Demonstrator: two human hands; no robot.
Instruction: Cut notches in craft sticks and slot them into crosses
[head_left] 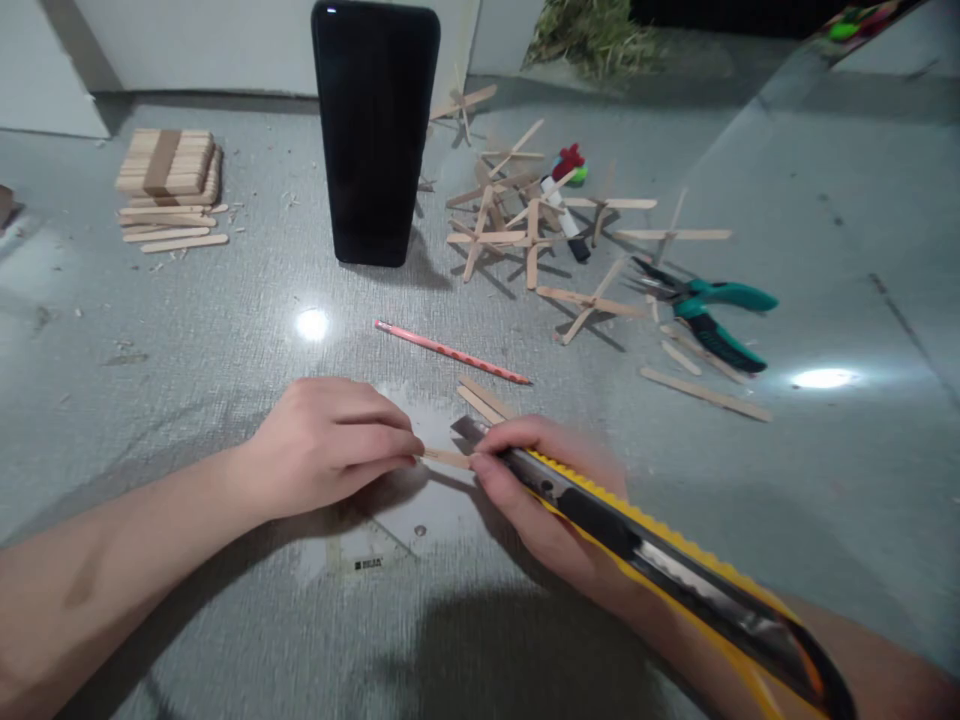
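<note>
Between my two hands is a wooden craft stick (448,458), held just above the table. My left hand (341,440) pinches its left end. My right hand (551,490) grips a yellow and black utility knife (637,540), and its thumb and fingertips also meet the stick's right end. The knife's blade (466,430) is out and points up and left, over two more craft sticks (484,402) lying behind it. Under my hands lies a clear set square (367,545). A pink pencil (454,354) rests just beyond my hands.
A black phone (375,135) stands upright at the back. Left of it is a banded stack of craft sticks (169,165) with loose ones. Several crossed-stick pieces (532,240) and a white marker (562,215) lie to the right, near teal pliers (712,310) and cut sticks (705,393).
</note>
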